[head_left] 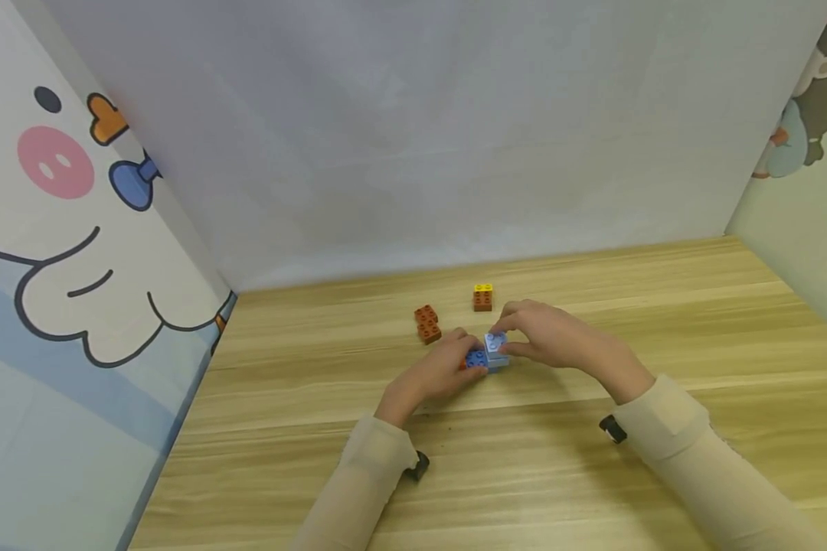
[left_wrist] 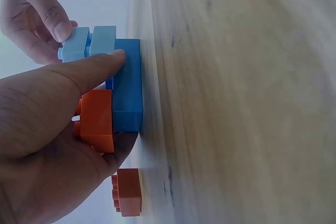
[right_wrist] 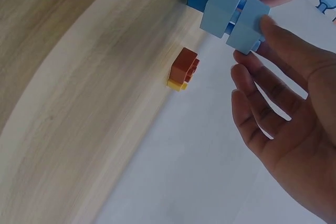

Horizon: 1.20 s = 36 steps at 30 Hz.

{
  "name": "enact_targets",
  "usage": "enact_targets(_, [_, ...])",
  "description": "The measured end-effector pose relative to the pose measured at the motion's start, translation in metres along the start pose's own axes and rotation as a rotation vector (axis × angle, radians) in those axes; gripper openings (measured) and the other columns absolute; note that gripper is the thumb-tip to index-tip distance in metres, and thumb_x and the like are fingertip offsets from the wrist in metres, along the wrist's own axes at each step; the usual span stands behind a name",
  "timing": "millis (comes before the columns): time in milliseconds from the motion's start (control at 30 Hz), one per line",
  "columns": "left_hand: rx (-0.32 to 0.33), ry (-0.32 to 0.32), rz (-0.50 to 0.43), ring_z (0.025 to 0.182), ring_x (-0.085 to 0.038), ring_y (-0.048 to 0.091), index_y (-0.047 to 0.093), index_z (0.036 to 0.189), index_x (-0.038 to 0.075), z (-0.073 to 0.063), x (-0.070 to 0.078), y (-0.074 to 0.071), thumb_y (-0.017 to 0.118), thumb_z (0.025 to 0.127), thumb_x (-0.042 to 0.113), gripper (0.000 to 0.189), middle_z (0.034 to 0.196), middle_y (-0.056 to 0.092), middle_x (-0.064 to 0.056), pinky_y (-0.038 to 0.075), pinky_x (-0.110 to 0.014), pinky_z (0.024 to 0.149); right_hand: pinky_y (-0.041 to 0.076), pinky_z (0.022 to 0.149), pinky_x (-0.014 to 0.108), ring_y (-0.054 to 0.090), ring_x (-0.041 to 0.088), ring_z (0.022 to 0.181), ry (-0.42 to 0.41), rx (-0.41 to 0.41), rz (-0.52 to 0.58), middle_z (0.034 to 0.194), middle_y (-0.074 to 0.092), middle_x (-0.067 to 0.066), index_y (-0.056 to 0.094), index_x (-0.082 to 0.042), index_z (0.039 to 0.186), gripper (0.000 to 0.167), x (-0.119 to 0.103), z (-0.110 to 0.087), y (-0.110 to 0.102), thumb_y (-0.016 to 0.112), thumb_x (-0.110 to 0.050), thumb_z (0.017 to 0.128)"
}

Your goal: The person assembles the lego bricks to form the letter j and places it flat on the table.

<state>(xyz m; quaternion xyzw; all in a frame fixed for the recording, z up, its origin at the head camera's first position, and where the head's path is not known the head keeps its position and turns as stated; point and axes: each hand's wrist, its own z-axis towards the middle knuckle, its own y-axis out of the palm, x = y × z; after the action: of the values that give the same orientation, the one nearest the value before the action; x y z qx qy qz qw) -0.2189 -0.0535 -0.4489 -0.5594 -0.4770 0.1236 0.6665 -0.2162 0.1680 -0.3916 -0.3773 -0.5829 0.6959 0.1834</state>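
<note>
Left hand: pinching blue base brick on table. Right hand: pinching upper light-blue brick, above lower light-blue brick; best pressed straight down, base braced.

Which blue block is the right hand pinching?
The top light-blue block, pinched by the right hand. The lower light-blue block, its lookalike, sits beneath it, against the darker blue block.

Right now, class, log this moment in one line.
left hand: holds blue brick; right hand: pinches upper light-blue brick, gap beneath; nearby: brown bricks, yellow brick
</note>
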Motion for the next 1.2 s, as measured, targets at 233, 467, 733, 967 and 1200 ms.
enact_targets(233, [-0.003, -0.009, -0.014, 0.101, -0.014, 0.053, 0.058, 0.137, 0.005, -0.0003, 0.0002, -0.0002, 0.058, 0.105, 0.03, 0.041, 0.124, 0.058, -0.008, 0.049, -0.029, 0.091, 0.056, 0.091, 0.044, 0.067, 0.029, 0.107, 0.018, -0.022, 0.005, 0.114, 0.07, 0.007, 0.073, -0.007, 0.122, 0.028, -0.003, 0.0003, 0.0007, 0.069, -0.021, 0.098])
enact_targets(467, [-0.003, -0.014, -0.011, 0.103, -0.015, 0.053, 0.057, 0.138, 0.005, 0.001, 0.0, -0.0022, 0.058, 0.105, 0.03, 0.041, 0.125, 0.058, -0.008, 0.05, -0.03, 0.093, 0.057, 0.09, 0.044, 0.067, 0.029, 0.105, 0.016, -0.008, 0.005, 0.113, 0.07, 0.007, 0.074, -0.007, 0.12, 0.027, -0.0027, 0.0013, 0.0015, 0.07, -0.019, 0.097])
enact_targets(733, [-0.012, -0.018, -0.009, 0.103, -0.015, 0.054, 0.057, 0.138, 0.004, -0.0017, 0.0, -0.0011, 0.057, 0.106, 0.029, 0.041, 0.125, 0.058, -0.008, 0.05, -0.03, 0.094, 0.057, 0.088, 0.042, 0.067, 0.027, 0.104, -0.007, -0.018, 0.041, 0.113, 0.071, 0.007, 0.074, -0.006, 0.121, 0.027, -0.0005, 0.0025, 0.0045, 0.07, -0.018, 0.097])
enact_targets(967, [-0.023, -0.015, 0.023, 0.102, -0.013, 0.05, 0.055, 0.139, 0.005, -0.0005, 0.0022, -0.0007, 0.055, 0.107, 0.031, 0.041, 0.125, 0.057, -0.008, 0.047, -0.028, 0.09, 0.056, 0.087, 0.042, 0.068, 0.027, 0.103, -0.019, -0.015, 0.035, 0.11, 0.071, 0.006, 0.074, -0.006, 0.119, 0.026, 0.0013, 0.0024, 0.0017, 0.071, -0.019, 0.096])
enact_targets(1200, [-0.024, 0.001, 0.065, 0.101, -0.014, 0.049, 0.055, 0.139, 0.005, 0.0, 0.0024, -0.0005, 0.054, 0.107, 0.03, 0.041, 0.125, 0.057, -0.008, 0.046, -0.027, 0.089, 0.056, 0.089, 0.044, 0.068, 0.028, 0.104, -0.026, -0.033, 0.045, 0.111, 0.071, 0.007, 0.075, -0.006, 0.119, 0.026, 0.0005, 0.0038, -0.0019, 0.072, -0.018, 0.096])
